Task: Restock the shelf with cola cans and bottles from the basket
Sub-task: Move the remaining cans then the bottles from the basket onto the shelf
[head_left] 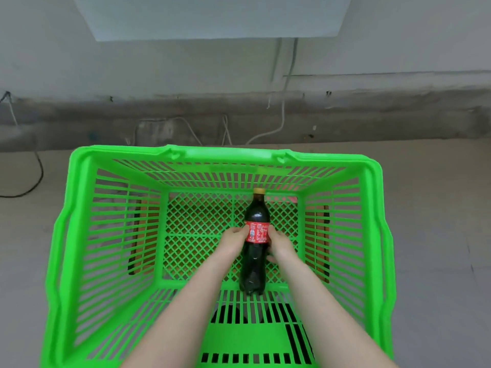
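**A:** What does the head camera look down on?

**B:** A bright green basket (pixel 79 235) with slatted walls and a lattice floor, seen from above. One cola bottle (pixel 256 251) is inside it, dark liquid, red label, yellow cap. Its cap points to the far wall and its base reaches the near edge of the lattice floor, right of centre.

**A:** And the hands?

**B:** Both reach in over the near wall. The left hand (pixel 233 241) is against the left side of the bottle at the label, and the right hand (pixel 280 244) is against the right side at the same height. The bottle sits clamped between them.

**A:** How do the fingers stand?

**B:** On the left hand the fingers are curled and held close together, with the thumb tip on the label's edge. On the right hand the thumb presses on the label and the other fingers wrap under the bottle; one fingertip shows lower down on the right flank. Neither hand is spread.

**A:** Is the bottle lifted off the floor of the basket?

**B:** I cannot tell from this angle.

**A:** Anything else in the basket?

**B:** Nothing else is visible inside it.

**A:** And around it?

**B:** A grey floor (pixel 438 235), a pale wall (pixel 159 70) behind, white cables (pixel 281 120) hanging along the wall's base, and a black cable (pixel 37 179) on the floor at the left.
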